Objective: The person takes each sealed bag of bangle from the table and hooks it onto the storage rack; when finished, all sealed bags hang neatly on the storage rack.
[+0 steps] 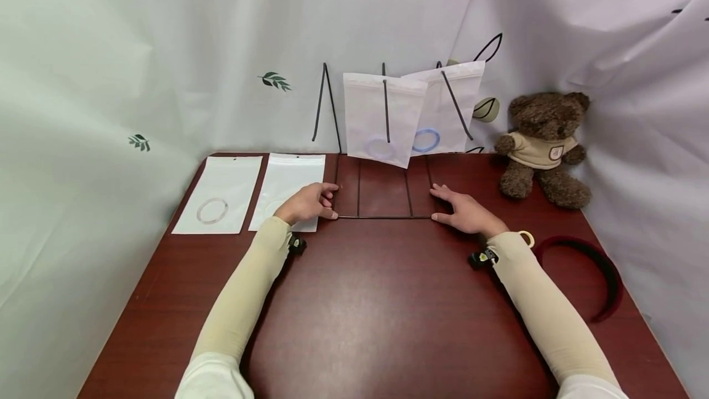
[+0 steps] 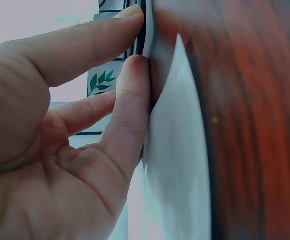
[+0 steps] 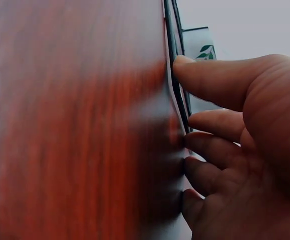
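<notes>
A black wire rack (image 1: 382, 217) stands on the table against the back wall, with three prongs slanting forward. My left hand (image 1: 306, 203) rests at its front left corner, thumb tip and a finger touching the wire in the left wrist view. On the opposite corner lies my right hand (image 1: 466, 211), fingers spread and its thumb (image 3: 200, 75) against the wire. From the middle prong hangs a white zip bag (image 1: 368, 109) with a purple ring; another white bag (image 1: 469, 86) with a blue ring hangs on the right prong. The left prong is bare.
Two white packets lie flat at left, one packet (image 1: 221, 183) showing a ring, the other packet (image 1: 296, 171) partly under my left hand. A brown teddy bear (image 1: 545, 146) sits at the back right. A dark red headband (image 1: 609, 270) lies beside my right forearm.
</notes>
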Demonstrator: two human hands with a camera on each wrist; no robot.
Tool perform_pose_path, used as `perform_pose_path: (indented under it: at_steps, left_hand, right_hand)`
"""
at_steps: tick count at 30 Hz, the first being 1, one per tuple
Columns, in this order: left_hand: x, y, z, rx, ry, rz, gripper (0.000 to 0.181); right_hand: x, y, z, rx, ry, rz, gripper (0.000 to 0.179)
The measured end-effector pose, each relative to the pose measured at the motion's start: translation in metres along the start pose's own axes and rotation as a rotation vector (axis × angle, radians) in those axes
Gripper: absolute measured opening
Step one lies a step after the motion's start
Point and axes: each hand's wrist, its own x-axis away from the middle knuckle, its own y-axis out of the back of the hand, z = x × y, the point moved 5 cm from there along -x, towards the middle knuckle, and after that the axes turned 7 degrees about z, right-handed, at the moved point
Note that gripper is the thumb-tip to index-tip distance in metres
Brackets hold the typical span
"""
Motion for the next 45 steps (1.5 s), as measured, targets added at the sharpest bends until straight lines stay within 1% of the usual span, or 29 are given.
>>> perform_pose_path:
  at_steps: [4,7,9,13,15,17,20,22,26,28,31,34,37,41,43,45]
  left_hand:
    - [0.004,0.003,-0.001,0.008,-0.008,-0.009,0.076]
    - [0.008,0.008,0.004,0.044,-0.015,-0.035,0.07]
    - [0.01,0.015,0.007,0.091,-0.026,-0.064,0.066]
    - [0.013,0.035,0.017,0.183,-0.045,-0.157,0.062]
    - [0.015,0.048,0.022,0.203,-0.041,-0.206,0.062]
    - [0.017,0.061,0.027,0.204,-0.024,-0.26,0.063]
    - [0.02,0.079,0.037,0.18,0.014,-0.325,0.065]
    - [0.023,0.091,0.043,0.188,0.041,-0.367,0.067]
    - [0.027,0.112,0.056,0.206,0.093,-0.423,0.072]
    - [0.026,0.121,0.062,0.195,0.123,-0.444,0.074]
    - [0.024,0.13,0.069,0.176,0.163,-0.451,0.079]
    - [0.019,0.135,0.076,0.155,0.196,-0.441,0.081]
    - [0.014,0.136,0.084,0.107,0.222,-0.416,0.08]
    - [0.007,0.135,0.095,-0.008,0.252,-0.377,0.076]
    - [0.005,0.134,0.097,-0.046,0.258,-0.362,0.075]
    - [0.004,0.134,0.096,-0.06,0.255,-0.357,0.074]
  right_hand:
    - [0.0,0.001,-0.001,-0.014,-0.005,-0.002,0.073]
    - [0.0,0.001,-0.001,-0.02,-0.006,-0.005,0.073]
    - [0.0,0.0,-0.002,-0.021,-0.007,-0.004,0.074]
    - [0.001,-0.001,-0.002,-0.014,0.001,-0.009,0.075]
    - [0.002,0.0,-0.003,-0.01,0.005,-0.011,0.076]
    - [0.003,0.0,-0.003,-0.01,0.006,-0.004,0.076]
    - [0.004,0.0,-0.004,-0.011,-0.004,0.018,0.077]
    - [0.003,-0.001,-0.003,-0.008,-0.002,0.028,0.077]
    - [0.002,0.0,-0.002,-0.003,0.017,0.028,0.077]
    - [0.002,0.001,-0.002,0.001,0.024,0.023,0.077]
    - [0.003,0.002,-0.001,-0.004,0.021,0.015,0.077]
    - [0.003,0.002,0.0,-0.005,0.022,0.006,0.076]
    - [0.002,0.001,0.0,-0.004,0.028,0.006,0.076]
    - [0.001,-0.002,0.001,-0.009,0.032,0.019,0.076]
    - [0.001,-0.002,0.001,-0.009,0.028,0.021,0.077]
    - [0.002,-0.001,0.001,-0.009,0.024,0.018,0.077]
